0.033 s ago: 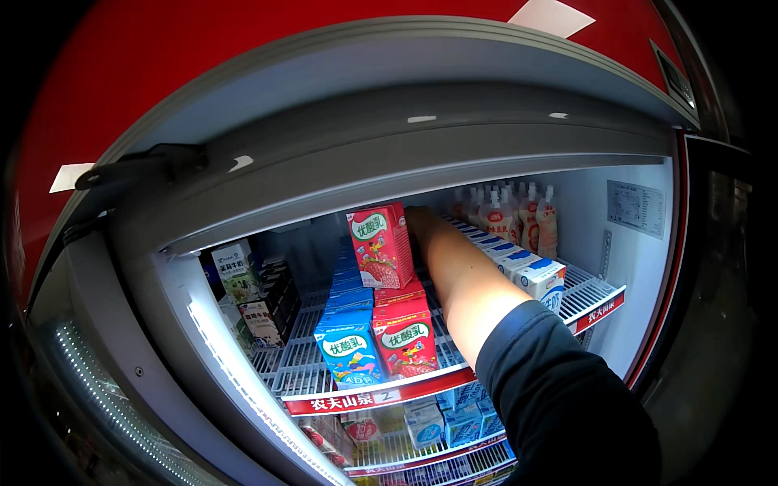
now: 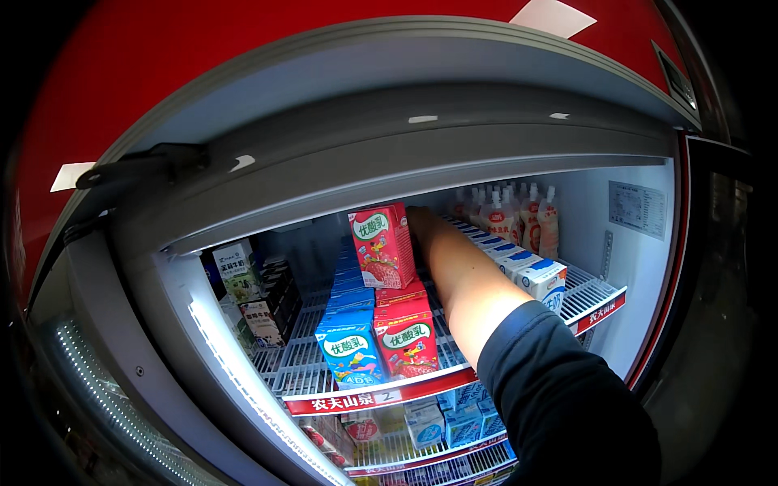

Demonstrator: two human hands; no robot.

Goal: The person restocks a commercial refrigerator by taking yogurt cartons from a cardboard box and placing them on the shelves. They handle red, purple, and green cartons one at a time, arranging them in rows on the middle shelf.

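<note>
My right arm reaches from the lower right deep into an open fridge, over the top wire shelf (image 2: 292,354). At its far end my right hand (image 2: 418,217) is dim and mostly hidden behind an upper red drink carton (image 2: 383,247), so its fingers do not show. That carton stands upright on a row of lying or lower-set red cartons, with one red carton (image 2: 407,342) at the front. To the left runs a row of blue cartons (image 2: 350,348). White-and-blue milk cartons (image 2: 541,277) line the arm's right side. My left hand is out of sight.
Pouches with spout caps (image 2: 531,219) stand at the back right. Dark and white cartons (image 2: 263,320) sit at the left. More cartons (image 2: 462,425) fill the shelf below. The fridge's thick grey upper frame (image 2: 421,138) spans overhead, and a lit strip edges the left side.
</note>
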